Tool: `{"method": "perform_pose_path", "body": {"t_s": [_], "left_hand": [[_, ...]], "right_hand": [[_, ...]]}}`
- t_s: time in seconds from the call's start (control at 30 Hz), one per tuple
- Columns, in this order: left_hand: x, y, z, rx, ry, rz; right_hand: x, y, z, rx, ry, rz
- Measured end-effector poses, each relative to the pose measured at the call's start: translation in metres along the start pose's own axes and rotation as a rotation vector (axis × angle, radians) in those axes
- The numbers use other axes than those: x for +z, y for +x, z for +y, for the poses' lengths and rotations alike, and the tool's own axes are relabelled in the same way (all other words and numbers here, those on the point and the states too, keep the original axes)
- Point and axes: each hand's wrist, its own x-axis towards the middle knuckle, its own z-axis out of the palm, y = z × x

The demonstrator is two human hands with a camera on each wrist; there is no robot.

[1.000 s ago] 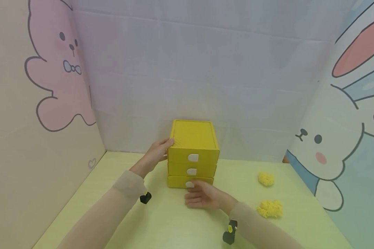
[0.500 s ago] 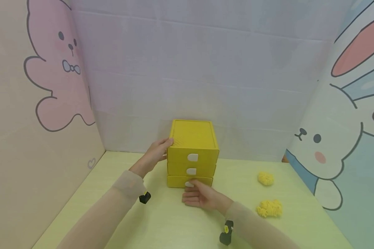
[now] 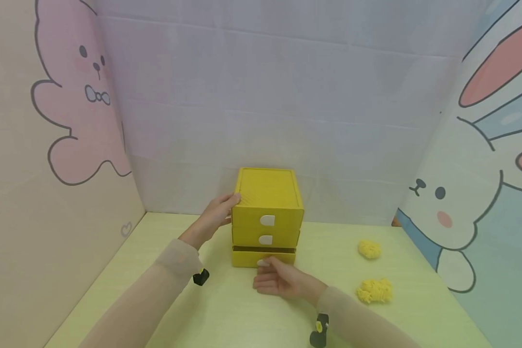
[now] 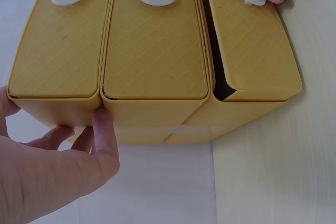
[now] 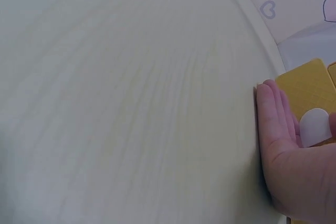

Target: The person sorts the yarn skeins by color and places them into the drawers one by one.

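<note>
A yellow three-drawer cabinet [image 3: 268, 187] stands against the back wall, each drawer with a white tab handle. My left hand [image 3: 213, 217] holds its upper left edge, thumb on top and fingers on the side, as the left wrist view also shows. My right hand [image 3: 282, 279] pinches the handle [image 5: 315, 127] of the bottom drawer [image 4: 260, 51], thumb above and the other fingers stretched out below. That drawer is pulled out a little, leaving a dark gap along its top; its contents are hidden. The upper two drawers are closed.
Two yellow, yarn-like bundles lie on the table to the right, a smaller one [image 3: 369, 249] farther back and a larger one [image 3: 375, 291] nearer. Printed side walls and a pale back wall [image 3: 352, 135] bound the pale table [image 3: 226, 309].
The bottom drawer has slid slightly toward me with my right hand on its handle, opening a gap above its front. The left hand keeps its place on the cabinet.
</note>
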Motion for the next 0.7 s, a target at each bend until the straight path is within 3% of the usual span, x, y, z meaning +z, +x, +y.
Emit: {"method": "perform_pose_path", "body": {"t_s": [0.3,0.7], "left_hand": [[0.0,-0.001,0.0,0.004,-0.009,-0.002],[0.0,0.002,-0.002,0.011,0.001,-0.012]], "right_hand": [[0.002,-0.007,0.009,0.01,-0.016,-0.013],[0.007,-0.032,0.015,0.063,-0.062,-0.089]]}}
